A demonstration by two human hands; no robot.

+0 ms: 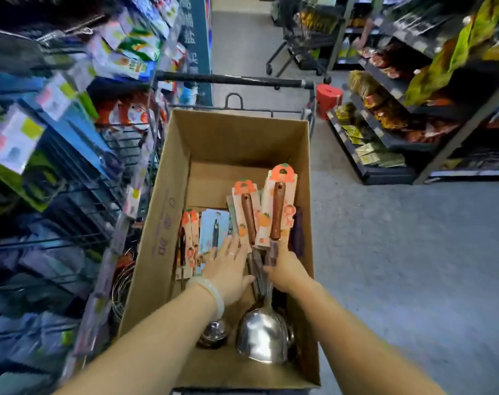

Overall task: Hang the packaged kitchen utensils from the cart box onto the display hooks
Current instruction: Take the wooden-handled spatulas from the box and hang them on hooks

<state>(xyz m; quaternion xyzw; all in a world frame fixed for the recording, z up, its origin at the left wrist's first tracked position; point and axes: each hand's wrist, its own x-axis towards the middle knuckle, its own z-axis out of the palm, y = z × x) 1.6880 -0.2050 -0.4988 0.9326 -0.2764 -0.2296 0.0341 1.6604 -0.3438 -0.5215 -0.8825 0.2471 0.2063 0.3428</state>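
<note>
The right hand (285, 269) has its grip curled round the metal shanks of a bundle of carded ladles (274, 212), lifting their wooden handles up toward the far right wall of the box. The left hand (228, 266) lies flat with straight fingers, holding nothing, resting on the packs beside that bundle.

Largest first: the display rack (80, 178) of wire grid fills the left side, crowded with blurred hanging packs; which hooks are free cannot be told. Next comes the cart (234, 79), dark metal with a padded bar at its far end. Inside it sits the cardboard box (157, 212), plain brown corrugated board, open-topped, its far half bare.

By my reading the task is at an early or middle stage: a bundle is only now being gathered, none of it is near a hook, and more stock is left. Flat carded utensils (205, 235) lie against the left wall, their backing cards pale with orange fruit prints. At the near end, polished steel ladle bowls (261, 337) shine, rounded and smooth.
</note>
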